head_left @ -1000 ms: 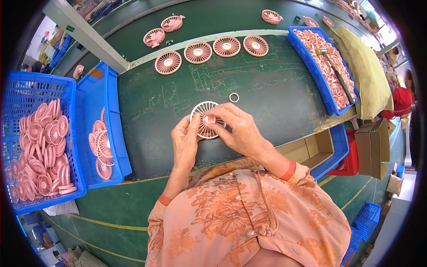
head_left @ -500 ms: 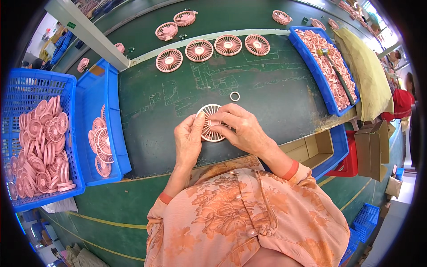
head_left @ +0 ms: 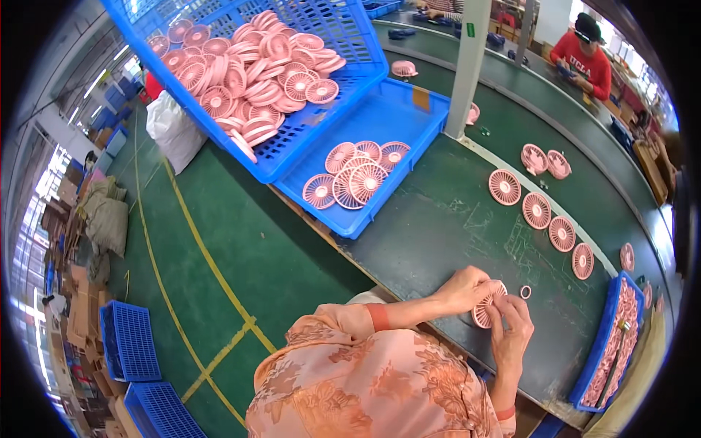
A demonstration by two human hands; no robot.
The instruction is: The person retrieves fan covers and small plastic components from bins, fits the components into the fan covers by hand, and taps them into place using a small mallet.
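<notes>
Both hands hold a round pink fan grille [head_left: 481,312] with radial slats just above the dark green worktable [head_left: 431,248]. My left hand [head_left: 464,289] is closed on its upper left edge. The fingers of my right hand [head_left: 512,323] are bent and pressed against its right side; whether they pinch a small part too is hidden. A small pale ring [head_left: 526,292] lies on the table just beyond my right fingers. Farther off, several pink fan grilles [head_left: 537,210] lie in a row along the table's far edge.
A blue tray [head_left: 350,228] with several grilles stands at the table's left end, beside a blue basket [head_left: 270,171] heaped with more. At right, a blue bin [head_left: 584,390] holds small pink parts and a hammer [head_left: 619,350]. Beyond runs a conveyor [head_left: 504,109]; a person [head_left: 584,58] sits across it.
My view has swung to the left, so the basket, tray and floor fill more of it. Both hands stay on the grille, which now looks more tilted.
</notes>
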